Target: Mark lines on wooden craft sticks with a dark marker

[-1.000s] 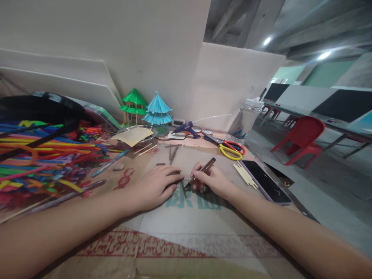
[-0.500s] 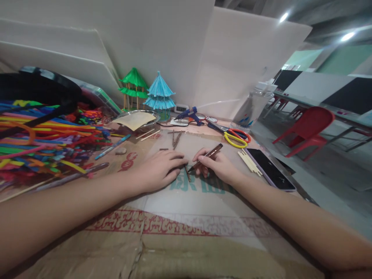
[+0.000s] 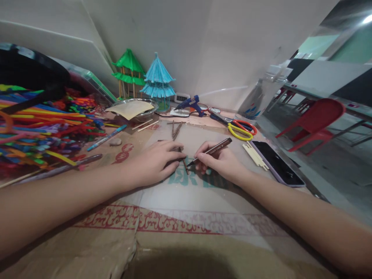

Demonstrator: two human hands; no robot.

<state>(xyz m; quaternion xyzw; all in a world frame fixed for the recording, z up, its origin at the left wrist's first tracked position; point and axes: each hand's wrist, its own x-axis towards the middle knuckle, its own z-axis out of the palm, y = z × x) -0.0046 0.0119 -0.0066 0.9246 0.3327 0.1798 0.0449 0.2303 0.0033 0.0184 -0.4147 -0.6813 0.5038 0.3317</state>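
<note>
In my right hand [image 3: 217, 159] is a brown marker [image 3: 213, 150], pinched between thumb and fingers. Its dark tip is at a short brown stick [image 3: 186, 169] on the translucent sheet [image 3: 180, 197]. My left hand [image 3: 159, 161] lies palm down with the fingers stretched out. Its fingertips rest at the upper end of that stick, hiding part of it. Beyond the hands lie several brown sticks [image 3: 175, 131], some crossing. Pale uncoloured sticks [image 3: 255, 155] are bunched to the right of my right hand.
A phone [image 3: 277, 162], scissors [image 3: 241, 131] and a blue glue gun [image 3: 190, 104] lie right and behind. Green [image 3: 129, 68] and blue [image 3: 157, 77] model pavilions stand at the back, near a dish [image 3: 151, 108] with paper. Colourful pipe cleaners [image 3: 37, 131] pile up at left.
The view has shifted slightly. My right hand still grips the marker, its tip staying by the stick. My left hand keeps its place at the stick.
</note>
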